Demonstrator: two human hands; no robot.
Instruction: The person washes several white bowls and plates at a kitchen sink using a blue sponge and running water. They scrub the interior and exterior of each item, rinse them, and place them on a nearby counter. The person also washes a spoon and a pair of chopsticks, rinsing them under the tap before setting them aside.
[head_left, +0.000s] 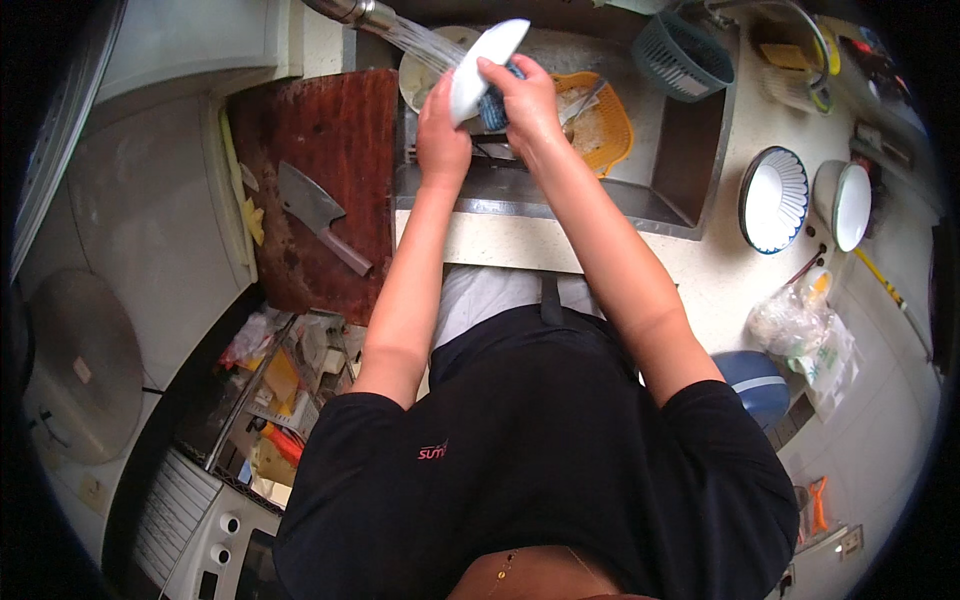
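Observation:
Over the metal sink, both my hands hold a white dish (487, 64) tilted on its edge. My left hand (442, 135) grips its lower left rim. In my right hand (532, 97) a blue checked cloth (493, 109) is pressed against the dish, the thumb lying over the rim. Water sprays from the faucet (360, 13) toward the dish. Below, a pale plate (427, 67) lies partly hidden behind the dish and my left hand. An orange plastic basket (619, 142) with food scraps and a utensil sits in the sink beside my right wrist.
A cleaver (322, 217) lies on the dark red wooden cutting board (337, 127) left of the sink (682, 157). A teal strainer basket (679, 60) sits at the sink's far right corner. On the right counter stand a blue-rimmed bowl (772, 199), white bowls (851, 206) and a plastic bag (787, 322).

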